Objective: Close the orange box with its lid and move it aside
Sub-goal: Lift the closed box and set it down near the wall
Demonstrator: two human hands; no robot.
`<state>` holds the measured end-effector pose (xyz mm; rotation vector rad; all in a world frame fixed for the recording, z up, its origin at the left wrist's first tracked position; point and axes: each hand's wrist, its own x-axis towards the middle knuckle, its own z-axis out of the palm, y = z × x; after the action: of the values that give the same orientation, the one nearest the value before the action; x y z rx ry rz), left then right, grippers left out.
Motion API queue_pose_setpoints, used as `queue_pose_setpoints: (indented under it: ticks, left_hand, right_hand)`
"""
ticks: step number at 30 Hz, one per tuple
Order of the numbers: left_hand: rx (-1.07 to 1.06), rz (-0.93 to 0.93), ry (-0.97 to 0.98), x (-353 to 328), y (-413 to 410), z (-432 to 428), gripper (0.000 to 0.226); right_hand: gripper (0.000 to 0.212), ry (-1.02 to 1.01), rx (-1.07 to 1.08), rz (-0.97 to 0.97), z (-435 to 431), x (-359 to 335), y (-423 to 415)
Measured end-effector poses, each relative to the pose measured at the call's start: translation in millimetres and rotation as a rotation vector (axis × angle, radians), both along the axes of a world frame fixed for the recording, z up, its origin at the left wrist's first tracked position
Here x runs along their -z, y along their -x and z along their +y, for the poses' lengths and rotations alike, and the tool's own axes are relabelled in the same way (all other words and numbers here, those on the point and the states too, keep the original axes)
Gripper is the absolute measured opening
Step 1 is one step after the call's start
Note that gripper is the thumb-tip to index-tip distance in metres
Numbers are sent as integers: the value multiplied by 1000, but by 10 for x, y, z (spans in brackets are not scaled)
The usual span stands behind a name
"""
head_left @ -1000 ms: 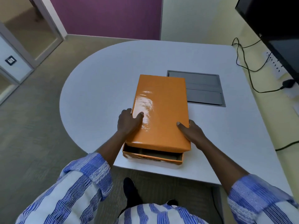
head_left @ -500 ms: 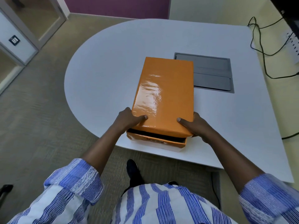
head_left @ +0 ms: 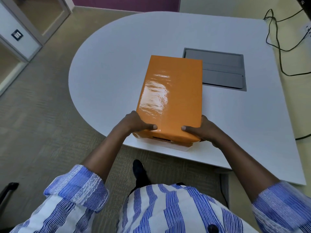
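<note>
Your left hand (head_left: 134, 123) and right hand (head_left: 204, 131) grip the lid's (head_left: 171, 96) near end, thumbs on top. It covers the box (head_left: 176, 143), just left of the grey panel (head_left: 222, 73). You cannot see inside.

There is one view only, from the person's head, looking steeply forward and down, close over the rounded pale grey table (head_left: 117, 64); its far right edge seems cut off.

Bright, even indoor light, soft shadows only. Strong white glare across the glossy orange lid (head_left: 170, 91). Wide-angle bending at the edges, slight softness on the striped sleeves (head_left: 79, 187).
</note>
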<state>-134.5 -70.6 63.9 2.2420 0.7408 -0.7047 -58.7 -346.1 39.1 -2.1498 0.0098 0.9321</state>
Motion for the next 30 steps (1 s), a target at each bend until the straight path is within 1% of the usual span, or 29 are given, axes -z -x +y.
queue_pose_setpoints:
  ticks: [3, 8, 15, 21, 28, 30]
  left_hand:
    - [-19, 1, 6, -8, 16, -25, 113]
    - [-18, 2, -22, 2, 63, -87, 106]
    - [-26, -27, -108, 68, 89, -169, 122]
    - [-12, -30, -114, 108, 78, -67, 112]
    - [16, -6, -65, 211, 45, 6, 103]
    - [13, -2, -35, 243, 42, 18, 105]
  right_hand:
    - [108, -7, -27, 7, 0, -21, 4]
    - [111, 47, -71, 12, -25, 9, 54]
    - [107, 59, -74, 41, -23, 54, 129]
    - [108, 81, -89, 54, 17, 36, 110]
    - [118, 163, -134, 73, 100, 46, 76]
    - [121, 177, -137, 70, 114, 62, 71]
